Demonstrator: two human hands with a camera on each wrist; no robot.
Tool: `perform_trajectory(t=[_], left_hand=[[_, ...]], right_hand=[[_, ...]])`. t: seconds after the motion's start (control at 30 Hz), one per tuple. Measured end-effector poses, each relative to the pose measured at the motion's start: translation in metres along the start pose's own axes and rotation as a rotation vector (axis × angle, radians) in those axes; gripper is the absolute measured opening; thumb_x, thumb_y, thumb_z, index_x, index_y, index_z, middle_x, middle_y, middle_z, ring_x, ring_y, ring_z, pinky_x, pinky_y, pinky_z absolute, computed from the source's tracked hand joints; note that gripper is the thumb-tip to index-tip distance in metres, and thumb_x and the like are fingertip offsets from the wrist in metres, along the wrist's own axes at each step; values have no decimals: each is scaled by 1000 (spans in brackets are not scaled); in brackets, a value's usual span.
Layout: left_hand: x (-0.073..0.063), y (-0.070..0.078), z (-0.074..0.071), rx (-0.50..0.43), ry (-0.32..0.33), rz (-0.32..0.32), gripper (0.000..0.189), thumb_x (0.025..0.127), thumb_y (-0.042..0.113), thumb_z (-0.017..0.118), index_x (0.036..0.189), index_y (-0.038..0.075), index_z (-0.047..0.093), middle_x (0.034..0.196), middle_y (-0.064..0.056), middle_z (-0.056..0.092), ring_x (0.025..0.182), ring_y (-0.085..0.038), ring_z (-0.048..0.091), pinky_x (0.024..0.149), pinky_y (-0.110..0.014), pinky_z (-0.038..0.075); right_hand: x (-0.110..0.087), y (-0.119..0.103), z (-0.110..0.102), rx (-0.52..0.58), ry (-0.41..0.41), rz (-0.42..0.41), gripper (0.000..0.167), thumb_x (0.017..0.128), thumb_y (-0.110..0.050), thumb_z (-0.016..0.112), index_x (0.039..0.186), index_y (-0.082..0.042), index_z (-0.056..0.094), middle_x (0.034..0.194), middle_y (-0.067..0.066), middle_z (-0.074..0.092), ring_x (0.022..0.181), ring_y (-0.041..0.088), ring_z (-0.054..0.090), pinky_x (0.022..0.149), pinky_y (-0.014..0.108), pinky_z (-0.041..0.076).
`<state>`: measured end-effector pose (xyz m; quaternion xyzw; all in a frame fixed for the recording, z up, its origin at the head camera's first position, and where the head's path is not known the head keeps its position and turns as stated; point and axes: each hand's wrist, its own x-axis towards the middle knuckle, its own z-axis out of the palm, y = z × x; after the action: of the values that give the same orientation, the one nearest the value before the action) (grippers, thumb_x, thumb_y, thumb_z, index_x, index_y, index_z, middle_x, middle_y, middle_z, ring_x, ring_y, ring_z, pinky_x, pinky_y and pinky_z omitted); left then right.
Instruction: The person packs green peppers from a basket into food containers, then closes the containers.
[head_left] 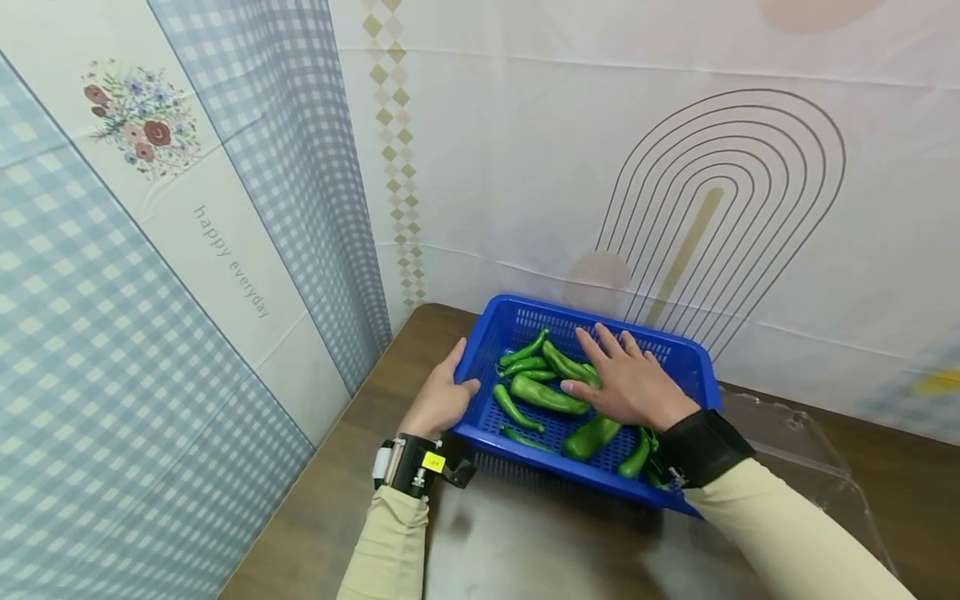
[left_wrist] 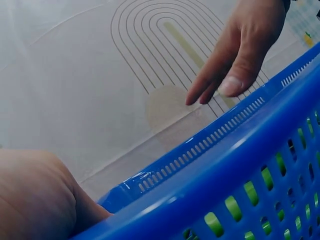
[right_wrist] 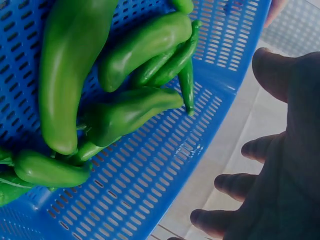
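Observation:
A blue slotted plastic basket (head_left: 705, 375) holds several green peppers (head_left: 551, 395), some thick and some thin. My left hand (head_left: 437, 403) grips the basket's left side, with the thumb over the rim. Over the peppers, towards the right of the basket, my right hand (head_left: 626, 385) is spread with its fingers pointing to the back wall. The right wrist view shows that hand's parted fingers (right_wrist: 235, 186) beside the rim, holding nothing. From the left wrist, the basket's outer side (left_wrist: 240, 165) shows green through the slots.
A brown wooden table (head_left: 300, 533) lies beneath, with a pale patch (head_left: 517, 542) in front. Clear plastic (head_left: 795, 433) sits right of the basket. A patterned white cloth (head_left: 510, 167) hangs behind, and a blue checked curtain (head_left: 150, 350) hangs at the left.

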<state>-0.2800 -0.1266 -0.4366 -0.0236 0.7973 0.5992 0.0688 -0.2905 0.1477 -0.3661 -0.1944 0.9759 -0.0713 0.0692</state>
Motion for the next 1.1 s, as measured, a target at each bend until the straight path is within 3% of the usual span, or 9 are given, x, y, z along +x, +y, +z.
perform_trajectory(t=[0.67,1.1], left_hand=[[-10,3,3,-34,-29,7,74,105,10,52,168,28,19,173,-12,27,156,-37,33,126,-60,27],[-18,2,7,-47,-42,12,73,105,10,53,168,26,21,173,-13,28,157,-38,31,126,-62,25]], right_hand=[[14,-5,15,76,-99,32,82,107,-45,54,166,0,18,171,31,13,156,55,14,124,69,21],[16,1,30,33,-123,53,77,105,-34,60,161,7,26,164,38,26,150,54,34,119,64,35]])
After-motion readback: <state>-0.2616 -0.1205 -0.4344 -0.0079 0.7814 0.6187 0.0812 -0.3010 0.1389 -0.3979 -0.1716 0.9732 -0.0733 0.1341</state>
